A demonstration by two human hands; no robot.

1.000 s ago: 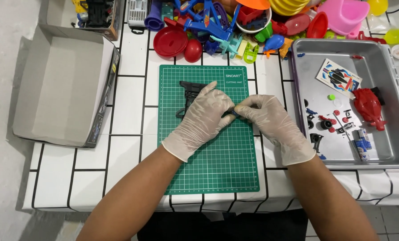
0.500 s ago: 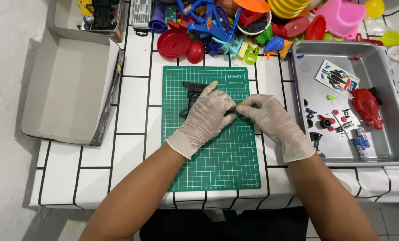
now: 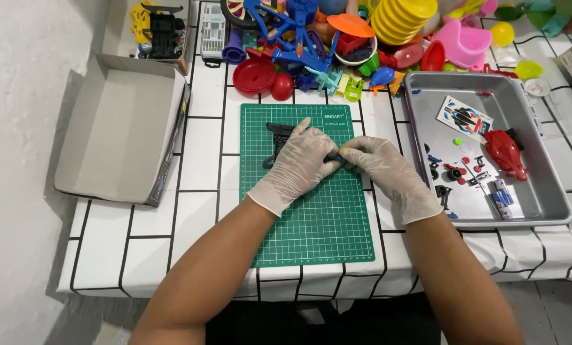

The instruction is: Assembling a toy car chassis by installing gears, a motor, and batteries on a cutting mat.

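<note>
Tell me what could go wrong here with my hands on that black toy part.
The left hand covers most of the black plastic frame, so a hard press might snap it. The small blue piece pinched with the right hand could slip and roll off the green cutting mat.

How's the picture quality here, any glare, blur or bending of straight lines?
Head view: even, soft light, sharp overall with no motion blur on the left hand or right hand; mild sheen on the metal tray; soft shadow inside the cardboard box; the tabletop grid lines splay slightly outward, a wide-lens effect; the small part between the fingers is too hidden to make out.
</note>
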